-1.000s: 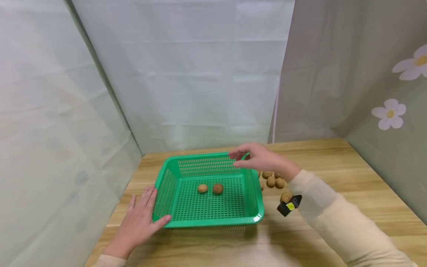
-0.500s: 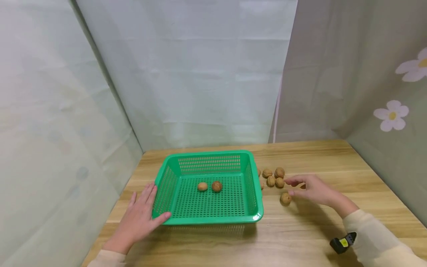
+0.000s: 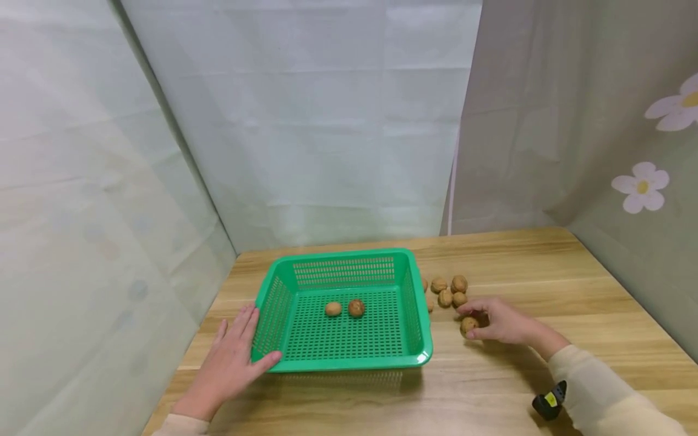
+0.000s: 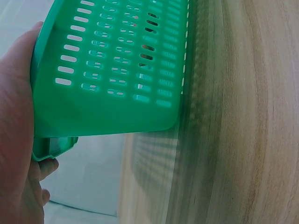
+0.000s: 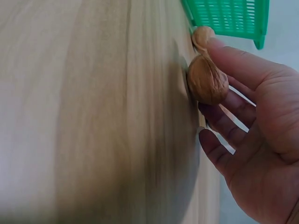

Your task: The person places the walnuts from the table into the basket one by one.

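My right hand [image 3: 504, 321] is at a walnut [image 3: 469, 327] on the table, with thumb and fingers curled about it. In the right wrist view that walnut [image 5: 208, 80] still touches or nearly touches the wood, between the thumb and the bent fingers. My left hand [image 3: 228, 361] rests on the left side of a green plastic basket [image 3: 349, 365], fingers straight along the rim and thumb over the front corner. Inside the basket lie two walnuts, a paler one [image 3: 333, 309] and a darker one [image 3: 356, 307].
Several walnuts [image 3: 445, 298] lie right of the basket, some partly hidden by its wall. The wooden table [image 3: 523, 260] meets pale cloth [image 3: 338, 151] at the back and sides. A black wrist device [image 3: 549, 401] sits at my right sleeve.
My right hand has moved from above the basket's right side down to the lone walnut, and its fingers have come round it. The left hand stays on the basket.
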A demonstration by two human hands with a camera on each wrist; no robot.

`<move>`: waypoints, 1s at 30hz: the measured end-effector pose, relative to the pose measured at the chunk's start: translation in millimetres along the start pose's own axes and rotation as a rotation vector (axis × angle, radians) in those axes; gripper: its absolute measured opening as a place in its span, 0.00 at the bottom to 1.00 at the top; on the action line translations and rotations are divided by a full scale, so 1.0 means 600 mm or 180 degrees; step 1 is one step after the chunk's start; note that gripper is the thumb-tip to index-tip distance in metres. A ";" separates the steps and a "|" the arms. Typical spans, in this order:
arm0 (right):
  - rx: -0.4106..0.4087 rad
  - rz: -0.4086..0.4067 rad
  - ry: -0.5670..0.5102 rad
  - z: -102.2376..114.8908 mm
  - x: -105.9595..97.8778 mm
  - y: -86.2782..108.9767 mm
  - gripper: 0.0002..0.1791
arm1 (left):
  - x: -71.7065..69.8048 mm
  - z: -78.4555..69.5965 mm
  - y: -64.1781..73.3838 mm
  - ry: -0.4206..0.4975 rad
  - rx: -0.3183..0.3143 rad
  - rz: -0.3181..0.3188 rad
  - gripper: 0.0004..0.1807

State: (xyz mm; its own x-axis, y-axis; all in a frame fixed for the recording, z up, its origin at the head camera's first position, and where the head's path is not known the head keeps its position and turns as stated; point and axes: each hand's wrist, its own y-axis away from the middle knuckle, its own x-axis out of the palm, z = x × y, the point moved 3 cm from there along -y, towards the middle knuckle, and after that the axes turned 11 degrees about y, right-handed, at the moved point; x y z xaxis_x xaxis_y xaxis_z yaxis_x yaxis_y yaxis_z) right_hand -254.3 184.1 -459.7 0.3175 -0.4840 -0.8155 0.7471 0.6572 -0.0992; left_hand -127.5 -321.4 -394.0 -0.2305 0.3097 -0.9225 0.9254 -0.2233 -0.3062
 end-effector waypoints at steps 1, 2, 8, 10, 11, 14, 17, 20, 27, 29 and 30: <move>0.0006 0.0022 0.0005 0.000 0.002 -0.001 0.26 | 0.000 0.000 0.000 0.0007 -0.0011 0.0006 0.52; 0.0017 0.0044 0.0011 -0.001 0.003 -0.002 0.26 | 0.000 -0.001 0.000 0.0009 -0.0020 0.0009 0.52; 0.0057 0.0142 0.0140 0.000 0.003 0.002 0.26 | -0.002 -0.004 -0.001 0.0020 -0.0062 0.0044 0.52; 0.0060 0.0155 0.0187 -0.002 0.002 0.005 0.27 | -0.003 -0.005 -0.001 0.0024 -0.0062 0.0039 0.52; 0.0072 0.0162 0.0196 -0.003 0.001 0.007 0.27 | -0.003 -0.005 -0.001 0.0027 -0.0062 0.0040 0.52; 0.0110 0.0162 0.0241 -0.008 0.000 0.010 0.27 | -0.004 -0.005 0.000 0.0021 -0.0063 0.0034 0.52; 0.0143 0.0117 0.0261 -0.011 -0.001 0.012 0.27 | -0.003 -0.005 0.000 0.0020 -0.0062 0.0035 0.53; 0.0174 0.0071 0.0242 -0.012 0.000 0.012 0.26 | -0.002 -0.004 0.001 0.0031 -0.0070 0.0048 0.53; 0.0139 -0.0086 0.0105 0.009 -0.012 0.001 0.18 | -0.002 -0.005 0.002 0.0044 -0.0079 0.0049 0.53; 0.0035 -0.0207 0.0097 0.021 -0.020 -0.007 0.18 | -0.003 -0.005 0.001 0.0051 -0.0073 0.0041 0.52; -0.0011 -0.0266 0.0112 0.028 -0.025 -0.012 0.18 | -0.004 -0.005 0.001 0.0051 -0.0065 0.0032 0.52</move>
State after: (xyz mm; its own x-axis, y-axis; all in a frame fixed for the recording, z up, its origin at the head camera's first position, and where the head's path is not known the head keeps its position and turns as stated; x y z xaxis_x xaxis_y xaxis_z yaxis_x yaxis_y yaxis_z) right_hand -254.4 177.0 -436.9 0.2335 -0.5167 -0.8237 0.7682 0.6174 -0.1695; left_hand -125.5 -319.3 -391.3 -0.2166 0.3224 -0.9215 0.9336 -0.2077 -0.2921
